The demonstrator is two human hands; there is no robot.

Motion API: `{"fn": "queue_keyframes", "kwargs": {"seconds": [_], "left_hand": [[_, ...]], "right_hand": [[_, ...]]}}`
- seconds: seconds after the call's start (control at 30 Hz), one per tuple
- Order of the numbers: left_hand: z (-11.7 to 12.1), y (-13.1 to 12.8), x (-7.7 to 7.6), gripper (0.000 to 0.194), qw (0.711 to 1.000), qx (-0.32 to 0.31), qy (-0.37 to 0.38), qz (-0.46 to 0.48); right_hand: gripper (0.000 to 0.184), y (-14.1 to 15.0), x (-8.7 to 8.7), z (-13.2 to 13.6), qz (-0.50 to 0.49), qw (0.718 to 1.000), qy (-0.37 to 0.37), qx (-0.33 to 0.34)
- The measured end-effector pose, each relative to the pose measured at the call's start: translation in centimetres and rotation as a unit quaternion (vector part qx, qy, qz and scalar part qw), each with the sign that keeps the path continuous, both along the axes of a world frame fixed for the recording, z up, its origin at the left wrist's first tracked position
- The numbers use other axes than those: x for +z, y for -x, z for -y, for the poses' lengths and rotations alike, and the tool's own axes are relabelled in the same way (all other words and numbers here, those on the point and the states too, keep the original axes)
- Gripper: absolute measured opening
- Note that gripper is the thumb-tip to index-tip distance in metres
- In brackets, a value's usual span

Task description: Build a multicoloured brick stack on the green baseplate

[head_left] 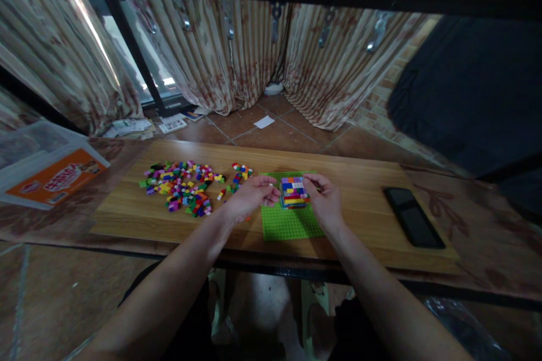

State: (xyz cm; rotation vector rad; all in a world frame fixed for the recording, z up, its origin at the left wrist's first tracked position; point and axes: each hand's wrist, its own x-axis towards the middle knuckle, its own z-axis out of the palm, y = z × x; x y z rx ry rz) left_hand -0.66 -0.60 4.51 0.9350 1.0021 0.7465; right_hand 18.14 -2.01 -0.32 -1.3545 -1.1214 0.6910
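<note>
A block of stacked toy building bricks [293, 191], in mixed colours with layered sides, stands on the green studded baseplate [277, 227]. My right hand [325, 198] is closed at the block's right side, with thumb and forefinger against its upper right edge. To the left of the block is my left hand [254, 196], its fingers curled together near the block's left side. A small pale spot shows at its fingertips, too small to name. Some loose bricks [241, 171] lie just beyond my left wrist, partly hidden by the hand.
A wide pile of loose bricks [186, 183] covers the left part of the wooden board [359, 203]. At the far left stands a clear plastic tub [51, 166] with an orange label. A dark phone or tablet [412, 218] lies on the right. Curtains [241, 56] hang behind.
</note>
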Motion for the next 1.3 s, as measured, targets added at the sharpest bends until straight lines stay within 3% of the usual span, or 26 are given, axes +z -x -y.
{"fn": "queue_keyframes", "kwargs": {"seconds": [0.37, 0.57, 0.8, 1.07, 1.3], "left_hand": [[-0.5, -0.1, -1.6, 0.006, 0.976, -0.035, -0.178, -0.124], [-0.2, -0.5, -1.6, 0.013, 0.970, -0.036, -0.194, -0.144], [-0.3, -0.9, -2.0, 0.004, 0.978, 0.007, -0.175, -0.114], [0.0, -1.8, -2.2, 0.006, 0.972, -0.021, -0.194, -0.132], [-0.4, -2.4, -2.5, 0.010, 0.970, -0.006, -0.203, -0.135]], "right_hand": [[0.031, 0.2, 0.6, 0.2, -0.033, 0.999, 0.018, 0.006], [0.028, -0.1, 0.7, 0.1, -0.001, 1.000, 0.014, -0.009], [0.028, -0.2, 0.6, 0.0, 0.011, 1.000, 0.013, -0.007], [0.026, -0.1, 0.6, 0.0, -0.007, 1.000, 0.022, -0.011], [0.026, -0.3, 0.4, 0.0, 0.003, 1.000, 0.023, -0.010]]}}
